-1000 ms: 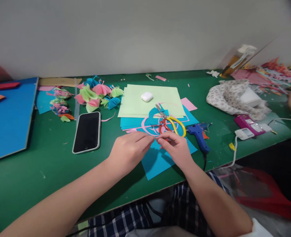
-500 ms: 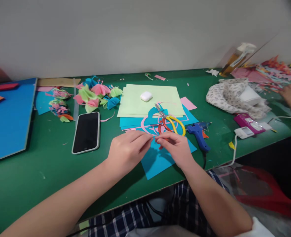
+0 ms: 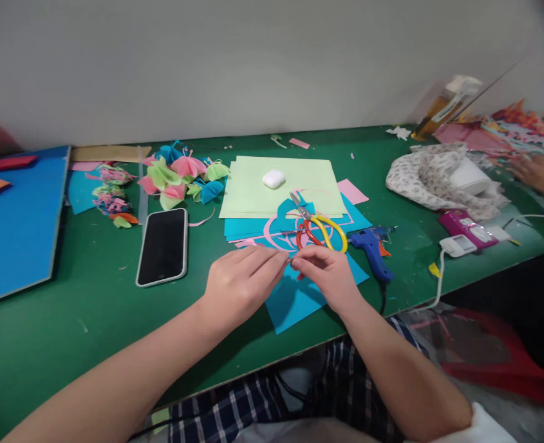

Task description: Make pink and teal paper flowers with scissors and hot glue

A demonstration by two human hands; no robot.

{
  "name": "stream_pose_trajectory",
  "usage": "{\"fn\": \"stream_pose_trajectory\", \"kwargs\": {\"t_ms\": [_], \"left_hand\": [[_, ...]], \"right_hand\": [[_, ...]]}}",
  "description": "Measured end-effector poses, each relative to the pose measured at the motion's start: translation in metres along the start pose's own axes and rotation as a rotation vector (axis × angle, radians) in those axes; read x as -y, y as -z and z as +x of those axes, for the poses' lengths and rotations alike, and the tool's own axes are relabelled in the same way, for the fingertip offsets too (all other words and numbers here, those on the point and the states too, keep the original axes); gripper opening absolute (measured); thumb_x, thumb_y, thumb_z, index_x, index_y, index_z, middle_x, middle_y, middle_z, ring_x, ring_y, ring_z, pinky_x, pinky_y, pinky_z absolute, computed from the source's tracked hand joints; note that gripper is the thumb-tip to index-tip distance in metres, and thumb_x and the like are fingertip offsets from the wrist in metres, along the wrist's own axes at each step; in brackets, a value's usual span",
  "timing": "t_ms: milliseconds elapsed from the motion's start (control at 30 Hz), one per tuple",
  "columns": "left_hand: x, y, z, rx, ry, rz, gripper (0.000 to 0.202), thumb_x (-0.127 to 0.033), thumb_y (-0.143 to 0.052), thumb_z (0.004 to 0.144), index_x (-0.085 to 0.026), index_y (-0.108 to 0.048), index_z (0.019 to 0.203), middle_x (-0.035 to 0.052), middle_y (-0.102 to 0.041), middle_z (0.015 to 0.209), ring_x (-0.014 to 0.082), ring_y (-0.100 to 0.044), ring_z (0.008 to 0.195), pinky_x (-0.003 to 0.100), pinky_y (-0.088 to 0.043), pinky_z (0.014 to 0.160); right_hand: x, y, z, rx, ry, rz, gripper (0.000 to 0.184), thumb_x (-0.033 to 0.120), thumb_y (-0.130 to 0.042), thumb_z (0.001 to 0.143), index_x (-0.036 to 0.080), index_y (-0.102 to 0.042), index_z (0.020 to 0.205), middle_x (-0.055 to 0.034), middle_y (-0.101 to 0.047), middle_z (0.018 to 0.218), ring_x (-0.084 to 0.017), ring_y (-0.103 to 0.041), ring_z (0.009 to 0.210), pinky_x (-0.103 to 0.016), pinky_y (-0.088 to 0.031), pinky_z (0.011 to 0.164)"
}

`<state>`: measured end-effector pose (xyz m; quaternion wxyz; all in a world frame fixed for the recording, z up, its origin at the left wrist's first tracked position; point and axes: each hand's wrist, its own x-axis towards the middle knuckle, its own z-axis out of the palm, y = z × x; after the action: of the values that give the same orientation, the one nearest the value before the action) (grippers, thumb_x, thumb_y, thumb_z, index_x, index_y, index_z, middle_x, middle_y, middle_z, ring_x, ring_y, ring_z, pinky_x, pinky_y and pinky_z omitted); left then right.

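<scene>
My left hand (image 3: 244, 280) and my right hand (image 3: 325, 271) meet fingertip to fingertip above a blue paper sheet (image 3: 295, 307). Both are closed in a pinch, and whatever is between the fingers is too small to make out. Just beyond them lie scissors (image 3: 320, 224) with yellow and red handles, blades apart, on pink paper cutouts (image 3: 269, 231) and blue paper. A light green paper stack (image 3: 248, 184) sits behind, with a small white case (image 3: 273, 178) on it. Right of my right hand rests a blue glue gun (image 3: 372, 255).
A phone (image 3: 162, 246) lies at left, near folded paper butterflies (image 3: 189, 166) and a blue board (image 3: 13, 227). To the right are a patterned cloth pouch (image 3: 410, 175), a magenta box (image 3: 468, 227), a white cabled device (image 3: 459, 246) and a tilted bottle (image 3: 445, 107). Another person's hand (image 3: 542, 175) reaches in at far right.
My left fingertips have shifted slightly right, closer to my right fingertips. At far right, the other person's hand has moved a little to the left. The objects on the table stay put.
</scene>
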<state>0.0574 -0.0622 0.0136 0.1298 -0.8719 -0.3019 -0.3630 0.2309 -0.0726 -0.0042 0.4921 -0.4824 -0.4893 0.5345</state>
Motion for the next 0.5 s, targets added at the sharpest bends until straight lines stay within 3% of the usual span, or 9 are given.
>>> {"fn": "stream_pose_trajectory", "kwargs": {"t_ms": [167, 267, 333, 433, 500], "left_hand": [[0.003, -0.006, -0.002, -0.012, 0.022, 0.011, 0.018, -0.016, -0.063, 0.078, -0.015, -0.062, 0.096, 0.0019, -0.071, 0.086, 0.0154, -0.065, 0.073, 0.026, -0.052, 0.066], [0.003, -0.004, 0.001, -0.021, 0.091, 0.003, 0.016, -0.018, -0.063, 0.078, -0.016, -0.063, 0.095, 0.0016, -0.071, 0.083, 0.0152, -0.066, 0.073, 0.026, -0.052, 0.067], [0.0, 0.012, 0.006, -0.023, 0.201, -0.068, 0.015, -0.021, -0.062, 0.08, -0.018, -0.064, 0.094, 0.0017, -0.071, 0.084, 0.0144, -0.066, 0.075, 0.025, -0.052, 0.069], [-0.013, 0.053, 0.01, 0.058, 0.401, -0.353, 0.01, -0.027, -0.054, 0.085, -0.024, -0.063, 0.089, -0.0001, -0.07, 0.08, 0.0127, -0.065, 0.072, 0.024, -0.053, 0.065], [-0.021, 0.08, 0.008, 0.115, 0.399, -0.398, 0.02, -0.036, -0.045, 0.089, -0.029, -0.063, 0.086, 0.0005, -0.069, 0.076, 0.0152, -0.064, 0.071, 0.029, -0.053, 0.061]], "right_hand": [[0.0, 0.0, 0.002, -0.074, 0.006, 0.001, 0.013, 0.031, -0.071, 0.065, 0.019, -0.067, 0.067, 0.0029, -0.062, 0.062, -0.008, -0.055, 0.052, -0.019, -0.051, 0.047], [-0.002, 0.002, 0.003, -0.102, 0.037, -0.113, 0.017, 0.036, -0.067, 0.069, 0.019, -0.066, 0.07, 0.001, -0.062, 0.063, -0.011, -0.057, 0.054, -0.022, -0.052, 0.047], [-0.003, 0.004, 0.004, -0.095, 0.063, -0.216, 0.02, 0.038, -0.064, 0.072, 0.018, -0.066, 0.073, -0.0003, -0.064, 0.065, -0.011, -0.057, 0.053, -0.023, -0.051, 0.047], [-0.004, 0.006, 0.005, -0.056, 0.097, -0.332, 0.017, 0.034, -0.063, 0.074, 0.018, -0.067, 0.073, -0.0023, -0.066, 0.07, -0.013, -0.059, 0.057, -0.024, -0.05, 0.051], [-0.005, 0.006, 0.006, -0.019, 0.129, -0.42, 0.012, 0.03, -0.063, 0.074, 0.019, -0.068, 0.073, -0.0033, -0.068, 0.074, -0.016, -0.061, 0.067, -0.025, -0.049, 0.056]]}}
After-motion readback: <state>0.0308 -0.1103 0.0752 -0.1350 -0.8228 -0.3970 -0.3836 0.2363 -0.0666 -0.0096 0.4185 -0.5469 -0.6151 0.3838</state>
